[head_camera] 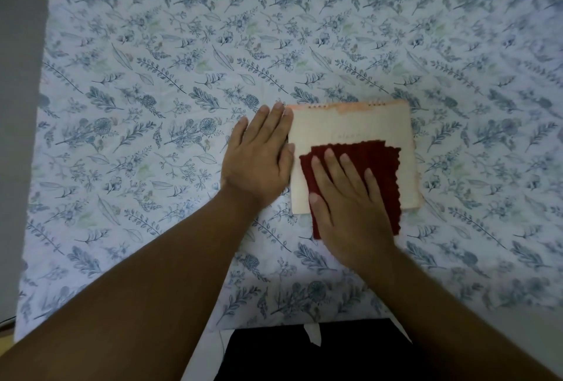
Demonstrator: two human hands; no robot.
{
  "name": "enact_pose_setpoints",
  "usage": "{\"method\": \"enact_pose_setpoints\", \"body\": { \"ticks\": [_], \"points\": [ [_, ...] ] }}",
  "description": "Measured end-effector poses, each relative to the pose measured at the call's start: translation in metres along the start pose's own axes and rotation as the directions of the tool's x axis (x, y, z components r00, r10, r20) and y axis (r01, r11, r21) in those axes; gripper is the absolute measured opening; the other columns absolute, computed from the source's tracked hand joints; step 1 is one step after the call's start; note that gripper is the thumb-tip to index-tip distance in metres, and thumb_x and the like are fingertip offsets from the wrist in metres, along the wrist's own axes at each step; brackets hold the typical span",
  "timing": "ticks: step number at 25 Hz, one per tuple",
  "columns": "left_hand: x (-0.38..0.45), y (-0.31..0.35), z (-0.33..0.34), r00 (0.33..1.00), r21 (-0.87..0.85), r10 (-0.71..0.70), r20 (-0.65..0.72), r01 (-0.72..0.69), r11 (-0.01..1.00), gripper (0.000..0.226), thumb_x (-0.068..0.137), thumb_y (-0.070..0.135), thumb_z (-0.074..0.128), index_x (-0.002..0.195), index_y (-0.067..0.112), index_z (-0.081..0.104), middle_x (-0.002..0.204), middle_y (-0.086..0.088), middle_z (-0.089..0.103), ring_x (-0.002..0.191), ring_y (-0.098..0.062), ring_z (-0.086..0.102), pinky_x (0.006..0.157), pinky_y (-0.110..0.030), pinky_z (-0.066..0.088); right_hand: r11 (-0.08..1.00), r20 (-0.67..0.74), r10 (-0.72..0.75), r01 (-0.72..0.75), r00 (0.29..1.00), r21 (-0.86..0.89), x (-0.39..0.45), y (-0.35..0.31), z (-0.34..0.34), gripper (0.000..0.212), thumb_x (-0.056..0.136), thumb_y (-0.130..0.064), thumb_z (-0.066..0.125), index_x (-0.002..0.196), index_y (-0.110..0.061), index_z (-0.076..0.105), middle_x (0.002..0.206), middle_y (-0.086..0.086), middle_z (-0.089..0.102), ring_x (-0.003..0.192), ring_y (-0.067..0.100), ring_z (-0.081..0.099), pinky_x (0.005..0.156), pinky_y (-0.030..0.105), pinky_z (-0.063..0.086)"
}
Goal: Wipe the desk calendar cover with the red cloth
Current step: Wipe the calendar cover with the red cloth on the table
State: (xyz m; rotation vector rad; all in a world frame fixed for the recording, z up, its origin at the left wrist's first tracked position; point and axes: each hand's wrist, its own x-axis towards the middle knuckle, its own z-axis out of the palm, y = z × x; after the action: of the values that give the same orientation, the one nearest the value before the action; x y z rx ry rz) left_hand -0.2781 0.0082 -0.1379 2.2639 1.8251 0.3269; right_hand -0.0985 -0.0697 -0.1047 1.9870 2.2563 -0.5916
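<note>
The desk calendar lies flat on the table, cream cover up, spiral rings along its far edge. A dark red cloth is spread over the cover's near half and hangs past its near edge. My right hand presses flat on the cloth, fingers spread and pointing away from me. My left hand lies flat on the table against the calendar's left edge, its fingertips touching that edge.
A tablecloth with a blue and green leaf print covers the table. A grey wall or floor strip runs down the left side. The table's near edge sits just above my dark clothing.
</note>
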Motion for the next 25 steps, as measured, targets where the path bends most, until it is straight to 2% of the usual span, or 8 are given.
{"method": "enact_pose_setpoints", "body": {
  "ticks": [3, 5, 8, 12, 15, 19, 21, 25],
  "points": [
    [-0.001, 0.008, -0.003, 1.0, -0.002, -0.027, 0.009, 0.027, 1.0, 0.059, 0.105, 0.037, 0.032, 0.161, 0.016, 0.033, 0.168, -0.002, 0.03, 0.157, -0.021, 0.022, 0.127, -0.049, 0.014, 0.999, -0.033, 0.039, -0.038, 0.999, 0.019, 0.054, -0.004, -0.011, 0.06, 0.105, -0.045, 0.017, 0.161, -0.031, 0.002, 0.17, -0.006, -0.002, 0.155, 0.014, -0.007, 0.122, 0.044, -0.007],
    [-0.001, 0.012, -0.004, 0.997, -0.015, -0.057, 0.049, 0.058, 0.998, 0.06, 0.105, 0.035, 0.031, 0.162, 0.018, 0.028, 0.169, -0.001, 0.025, 0.158, -0.02, 0.018, 0.128, -0.049, 0.01, 0.999, -0.066, 0.045, -0.046, 0.997, -0.003, 0.032, -0.003, -0.006, 0.061, 0.104, -0.044, 0.016, 0.162, -0.029, 0.004, 0.17, -0.004, 0.0, 0.155, 0.016, -0.005, 0.124, 0.047, -0.003],
    [0.001, 0.016, -0.006, 0.992, -0.031, -0.099, 0.077, 0.101, 0.994, 0.061, 0.104, 0.033, 0.029, 0.163, 0.019, 0.025, 0.171, 0.001, 0.022, 0.159, -0.019, 0.014, 0.128, -0.05, 0.008, 1.0, -0.034, -0.002, 0.002, 0.999, -0.006, -0.032, 0.004, 0.006, 0.061, 0.104, -0.044, 0.018, 0.162, -0.028, 0.009, 0.17, -0.006, 0.003, 0.155, 0.014, -0.005, 0.124, 0.049, 0.002],
    [-0.001, 0.035, -0.003, 0.972, -0.095, -0.232, 0.047, 0.235, 0.967, 0.062, 0.103, 0.033, 0.029, 0.163, 0.02, 0.026, 0.17, 0.003, 0.022, 0.159, -0.016, 0.013, 0.127, -0.051, 0.004, 0.999, -0.045, 0.027, -0.026, 0.999, 0.021, 0.012, 0.008, -0.002, 0.06, 0.104, -0.044, 0.018, 0.161, -0.031, 0.011, 0.17, -0.007, 0.006, 0.155, 0.012, -0.003, 0.124, 0.045, -0.003],
    [-0.005, 0.04, 0.002, 0.971, -0.047, -0.237, 0.029, 0.238, 0.97, 0.06, 0.106, 0.034, 0.026, 0.164, 0.02, 0.022, 0.171, 0.003, 0.019, 0.159, -0.015, 0.01, 0.127, -0.052, 0.003, 0.999, -0.076, 0.038, -0.038, 0.996, 0.006, 0.051, 0.011, -0.01, 0.06, 0.105, -0.043, 0.021, 0.161, -0.029, 0.007, 0.17, -0.004, 0.004, 0.155, 0.014, -0.003, 0.123, 0.045, -0.004],
    [-0.002, 0.039, 0.002, 0.971, -0.041, -0.237, 0.034, 0.238, 0.97, 0.06, 0.106, 0.034, 0.026, 0.164, 0.02, 0.02, 0.172, 0.002, 0.018, 0.159, -0.016, 0.009, 0.127, -0.053, 0.003, 0.999, -0.091, 0.044, -0.045, 0.995, -0.003, -0.013, 0.016, 0.002, 0.06, 0.105, -0.042, 0.023, 0.162, -0.026, 0.01, 0.17, -0.004, 0.005, 0.155, 0.014, -0.004, 0.124, 0.046, -0.001],
    [-0.002, 0.04, 0.002, 0.97, -0.029, -0.238, 0.045, 0.24, 0.97, 0.06, 0.106, 0.034, 0.024, 0.164, 0.021, 0.017, 0.172, 0.003, 0.016, 0.159, -0.016, 0.007, 0.127, -0.053, 0.002, 1.0, -0.053, 0.018, -0.019, 0.998, -0.016, -0.029, 0.024, 0.006, 0.06, 0.105, -0.043, 0.022, 0.162, -0.028, 0.011, 0.17, -0.005, 0.006, 0.155, 0.013, -0.004, 0.124, 0.047, 0.0],
    [-0.003, 0.039, 0.001, 0.971, -0.015, -0.237, 0.034, 0.238, 0.971, 0.06, 0.106, 0.034, 0.023, 0.164, 0.02, 0.019, 0.172, 0.002, 0.018, 0.159, -0.016, 0.009, 0.127, -0.053, 0.004, 0.999, -0.073, 0.042, -0.042, 0.996, 0.007, 0.046, 0.027, -0.013, 0.061, 0.105, -0.044, 0.021, 0.162, -0.029, 0.008, 0.17, -0.004, 0.004, 0.155, 0.015, -0.002, 0.123, 0.046, -0.003]
  ]
}}
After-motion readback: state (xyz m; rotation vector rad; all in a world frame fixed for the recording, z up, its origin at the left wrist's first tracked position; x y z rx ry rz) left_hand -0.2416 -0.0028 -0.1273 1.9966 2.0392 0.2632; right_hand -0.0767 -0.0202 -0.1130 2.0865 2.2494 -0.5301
